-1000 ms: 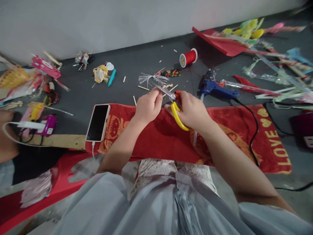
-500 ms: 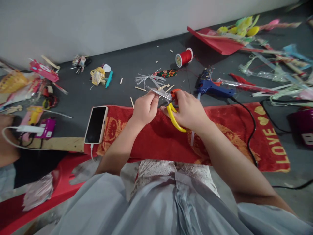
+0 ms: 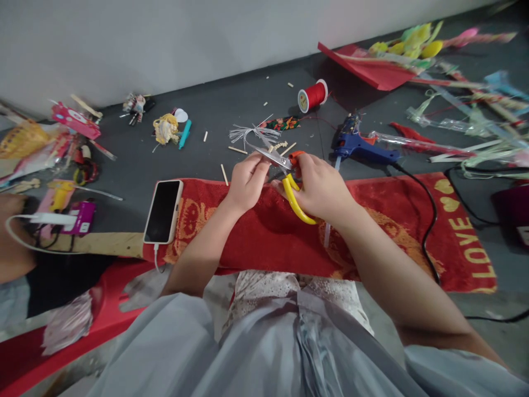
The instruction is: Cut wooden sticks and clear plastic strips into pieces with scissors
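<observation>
My right hand [image 3: 322, 187] is closed round the handles of a pair of scissors [image 3: 297, 204], one loop yellow and the other orange. The blades point up and left, reaching over the fingertips of my left hand [image 3: 247, 184]. That hand is closed in a pinch on a thin pale stick [image 3: 270, 149], whose end shows beside the blades; the rest is hidden. Just beyond lie a fringe of white strands [image 3: 252, 133], a flower-patterned strip [image 3: 287, 123] and several loose sticks [image 3: 224, 174]. Both hands are over the near edge of a red towel [image 3: 256, 237].
A blue glue gun [image 3: 363, 149] lies right of my hands, its black cord crossing the towel. Behind is a spool of red thread [image 3: 313, 96]. A charging phone [image 3: 163, 212] rests at left. Craft scraps [image 3: 467, 99] crowd the right; another person's arm [image 3: 12, 237] is at far left.
The view has shifted very slightly. My left fingers have turned a little at the blades, while my right hand keeps the scissors in nearly the same place.
</observation>
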The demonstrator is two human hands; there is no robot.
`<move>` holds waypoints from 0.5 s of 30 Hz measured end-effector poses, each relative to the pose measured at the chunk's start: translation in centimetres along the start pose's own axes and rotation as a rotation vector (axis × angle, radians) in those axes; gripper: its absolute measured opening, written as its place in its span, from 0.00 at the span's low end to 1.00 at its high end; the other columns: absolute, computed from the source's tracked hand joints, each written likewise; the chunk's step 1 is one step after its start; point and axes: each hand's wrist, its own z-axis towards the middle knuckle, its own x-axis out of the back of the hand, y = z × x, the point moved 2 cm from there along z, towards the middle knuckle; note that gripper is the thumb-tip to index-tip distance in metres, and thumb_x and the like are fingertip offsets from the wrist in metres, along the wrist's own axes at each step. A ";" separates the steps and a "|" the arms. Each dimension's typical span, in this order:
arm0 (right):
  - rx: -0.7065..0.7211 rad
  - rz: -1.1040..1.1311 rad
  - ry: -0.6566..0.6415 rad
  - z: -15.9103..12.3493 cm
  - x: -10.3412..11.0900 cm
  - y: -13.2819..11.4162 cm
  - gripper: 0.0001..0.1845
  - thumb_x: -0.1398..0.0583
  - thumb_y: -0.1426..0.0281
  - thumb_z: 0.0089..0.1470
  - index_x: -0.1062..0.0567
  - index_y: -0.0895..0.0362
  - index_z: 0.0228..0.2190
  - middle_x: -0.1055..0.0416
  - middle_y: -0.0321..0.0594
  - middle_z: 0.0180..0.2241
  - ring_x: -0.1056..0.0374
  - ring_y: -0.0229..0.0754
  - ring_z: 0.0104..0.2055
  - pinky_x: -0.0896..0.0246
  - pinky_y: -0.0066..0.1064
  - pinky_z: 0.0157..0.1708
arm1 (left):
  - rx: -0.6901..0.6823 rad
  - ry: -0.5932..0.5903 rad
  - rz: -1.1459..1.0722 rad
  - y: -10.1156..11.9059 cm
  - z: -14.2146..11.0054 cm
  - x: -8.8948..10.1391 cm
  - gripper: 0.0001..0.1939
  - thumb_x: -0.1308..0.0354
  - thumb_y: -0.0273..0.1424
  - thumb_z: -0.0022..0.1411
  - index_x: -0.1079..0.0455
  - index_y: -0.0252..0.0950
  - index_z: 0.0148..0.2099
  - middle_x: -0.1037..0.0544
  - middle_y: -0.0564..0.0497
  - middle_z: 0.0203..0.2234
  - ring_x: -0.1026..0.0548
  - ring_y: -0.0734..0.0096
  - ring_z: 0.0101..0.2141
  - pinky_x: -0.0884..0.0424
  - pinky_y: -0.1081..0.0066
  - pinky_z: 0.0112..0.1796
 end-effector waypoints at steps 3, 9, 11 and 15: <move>0.001 -0.001 -0.003 0.0 -0.1 0.0 0.31 0.52 0.43 0.55 0.32 0.59 0.38 0.27 0.54 0.37 0.32 0.52 0.37 0.40 0.40 0.37 | -0.053 0.045 -0.076 -0.1 0.1 0.0 0.27 0.66 0.49 0.70 0.34 0.37 0.35 0.24 0.50 0.30 0.26 0.73 0.32 0.31 0.72 0.33; -0.001 0.040 -0.033 0.1 -0.1 -0.2 0.32 0.53 0.41 0.54 0.32 0.58 0.37 0.27 0.52 0.35 0.32 0.50 0.35 0.41 0.38 0.35 | -0.122 0.103 -0.186 -0.1 0.1 0.2 0.25 0.61 0.48 0.69 0.35 0.36 0.31 0.30 0.53 0.23 0.30 0.77 0.25 0.35 0.73 0.28; -0.008 0.047 -0.050 0.1 0.0 -0.2 0.33 0.53 0.40 0.54 0.32 0.58 0.37 0.28 0.51 0.34 0.32 0.50 0.34 0.41 0.38 0.35 | -0.133 0.105 -0.191 -0.1 0.2 0.3 0.25 0.60 0.48 0.69 0.36 0.37 0.29 0.31 0.53 0.23 0.30 0.76 0.25 0.34 0.73 0.28; -0.018 0.068 -0.068 0.1 0.2 -0.3 0.35 0.53 0.39 0.53 0.32 0.58 0.36 0.28 0.50 0.34 0.33 0.48 0.33 0.42 0.37 0.34 | -0.158 0.100 -0.181 0.0 0.3 0.5 0.26 0.61 0.48 0.69 0.38 0.37 0.27 0.32 0.52 0.22 0.29 0.75 0.26 0.33 0.72 0.28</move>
